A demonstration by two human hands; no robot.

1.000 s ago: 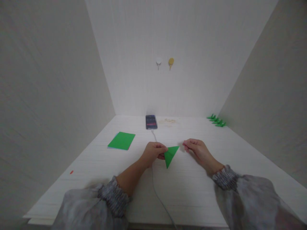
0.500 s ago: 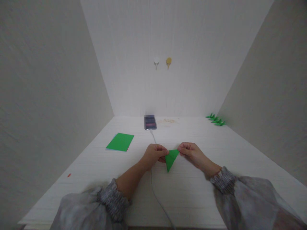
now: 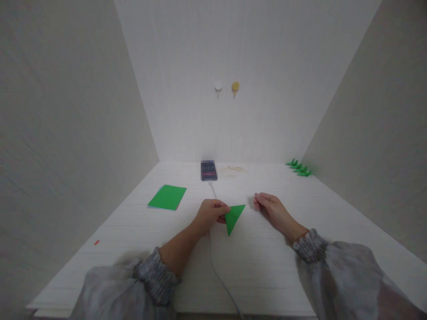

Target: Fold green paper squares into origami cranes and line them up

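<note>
Have the triangle (image 3: 234, 218), green and folded, above or on the table (image 3: 267, 266) near its middle, pinched along the left side between thumb and fingers of the left hand (image 3: 211, 212). Can see one sharp tip aimed right and another aimed down toward the near edge. Cannot tell contact with the tabletop from a slight lift. Have the right hand (image 3: 271, 206) just beside the right tip, apart from the triangle and from the left hand, with fingers bent inward; cannot tell about contact between thumb and fingertips. Wear loose grey sleeves (image 3: 350, 275) with gathered cuffs on both arms.

Can follow the pale cable (image 3: 212, 258) from the near edge up beneath the left hand to the dark device (image 3: 208, 171), blurred into blocks, by the back wall (image 3: 227, 129). Just right of the device, see tan marks (image 3: 235, 169). Find a square stack (image 3: 167, 197) left of the left hand, green on top, with blue and red peeking out at the edges. Nearer and farther left, see a small red scrap (image 3: 96, 242). In the far right corner, see pointed green pieces (image 3: 302, 169) in a slanting row. On the back wall, see a white hook (image 3: 218, 86) and a yellow hook (image 3: 235, 86) side by side.
</note>
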